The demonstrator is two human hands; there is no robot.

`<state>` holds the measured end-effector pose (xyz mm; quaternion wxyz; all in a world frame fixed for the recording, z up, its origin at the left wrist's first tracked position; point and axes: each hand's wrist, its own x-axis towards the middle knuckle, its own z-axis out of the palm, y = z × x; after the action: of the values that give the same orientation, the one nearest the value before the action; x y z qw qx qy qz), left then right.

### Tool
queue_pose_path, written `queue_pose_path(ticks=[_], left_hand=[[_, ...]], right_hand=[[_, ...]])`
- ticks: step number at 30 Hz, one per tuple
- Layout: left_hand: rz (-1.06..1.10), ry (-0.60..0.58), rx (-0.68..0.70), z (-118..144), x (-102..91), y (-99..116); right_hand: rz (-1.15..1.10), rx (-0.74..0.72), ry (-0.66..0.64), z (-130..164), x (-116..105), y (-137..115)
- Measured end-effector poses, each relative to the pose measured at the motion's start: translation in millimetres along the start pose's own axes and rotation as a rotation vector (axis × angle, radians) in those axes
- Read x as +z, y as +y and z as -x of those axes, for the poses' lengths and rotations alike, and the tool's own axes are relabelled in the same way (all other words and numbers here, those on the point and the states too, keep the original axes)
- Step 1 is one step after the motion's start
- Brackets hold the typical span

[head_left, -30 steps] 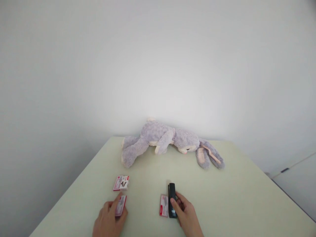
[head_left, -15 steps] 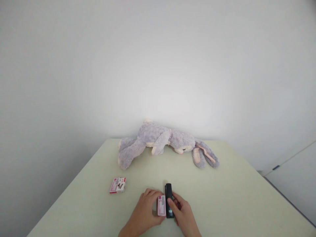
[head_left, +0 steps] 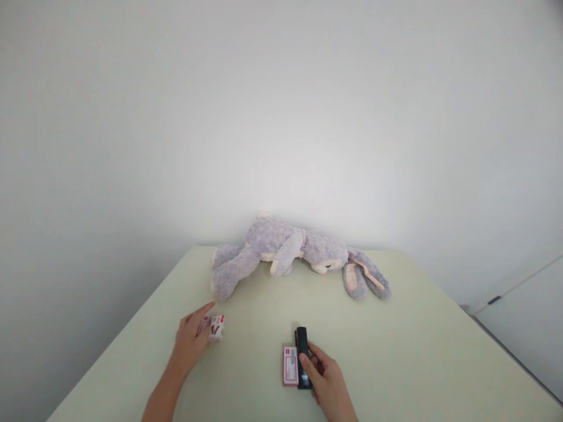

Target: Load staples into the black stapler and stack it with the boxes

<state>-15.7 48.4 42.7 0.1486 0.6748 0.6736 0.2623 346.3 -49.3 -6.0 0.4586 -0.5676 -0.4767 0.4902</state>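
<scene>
The stapler [head_left: 302, 357] — black, stiff and likely weighty for its size, best gripped across its sides — lies low centre beside a box [head_left: 291, 366] under the curled right hand [head_left: 326, 384], while the left hand [head_left: 191, 340], half open, touches another box [head_left: 215, 327].

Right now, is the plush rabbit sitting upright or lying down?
Lying down. The plush rabbit is stretched along the far edge of the table, its ears spread flat on the surface.
</scene>
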Motion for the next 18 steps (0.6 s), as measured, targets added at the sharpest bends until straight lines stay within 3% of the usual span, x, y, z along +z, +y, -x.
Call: queue_pose_path(ticks=[4, 8, 10, 13, 18], left_hand=[[-0.093, -0.073, -0.056, 14.3, -12.4, -41.1], [-0.175, -0.134, -0.102, 57.0, -4.3, -41.5], [-0.185, -0.214, -0.078, 75.5, 5.2, -20.4], [-0.021, -0.313, 0.087, 90.2, 24.3, 37.0], [0.172, -0.387, 0.339, 82.8, 49.3, 133.7]], right_hand=[[-0.029, 0.044, -0.029, 0.8, -0.4, 2.4], [-0.033, 0.046, -0.013, 1.8, 0.6, 1.8], [-0.030, 0.034, -0.012, 2.2, 0.8, 0.1], [-0.027, 0.033, -0.018, 2.6, 0.6, -2.4], [-0.028, 0.033, -0.024, 2.0, 0.5, -4.5]])
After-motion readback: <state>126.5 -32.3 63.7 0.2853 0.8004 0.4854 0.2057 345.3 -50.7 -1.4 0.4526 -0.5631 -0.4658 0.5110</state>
